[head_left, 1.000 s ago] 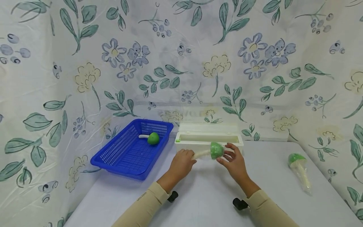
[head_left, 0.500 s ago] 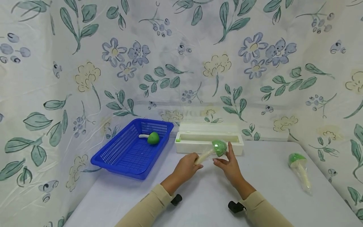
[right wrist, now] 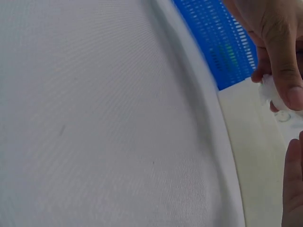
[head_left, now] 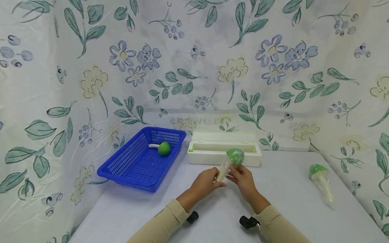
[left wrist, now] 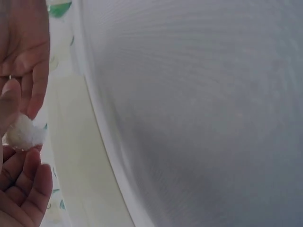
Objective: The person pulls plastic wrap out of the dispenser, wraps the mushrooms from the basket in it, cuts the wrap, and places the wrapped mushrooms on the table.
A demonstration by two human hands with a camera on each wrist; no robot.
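My left hand (head_left: 206, 182) grips the pale stem of a toy mushroom (head_left: 235, 156) with a rounded green cap, wrapped in clear plastic. The cap tilts up and right, in front of the white box. My right hand (head_left: 244, 180) has its fingertips at the wrapping just under the cap. In the left wrist view, its fingers (left wrist: 39, 90) look straight beside the crinkled wrapping (left wrist: 23, 134). The right wrist view has the left thumb (right wrist: 286, 78) pressed on the wrapped stem end. The cap lies outside both wrist views.
A blue basket (head_left: 127, 182) on the left holds an unwrapped green-capped mushroom (head_left: 164, 148). Behind the hands stands a white box (head_left: 206, 158) with its lid raised. Another wrapped mushroom (head_left: 319, 172) lies at the table's right. Floral cloth hangs behind.
The held mushroom has turned from nearly level to steeply upright, its stem end dropping. My left hand has moved right and down; my right hand has shifted from beside the cap to below it.
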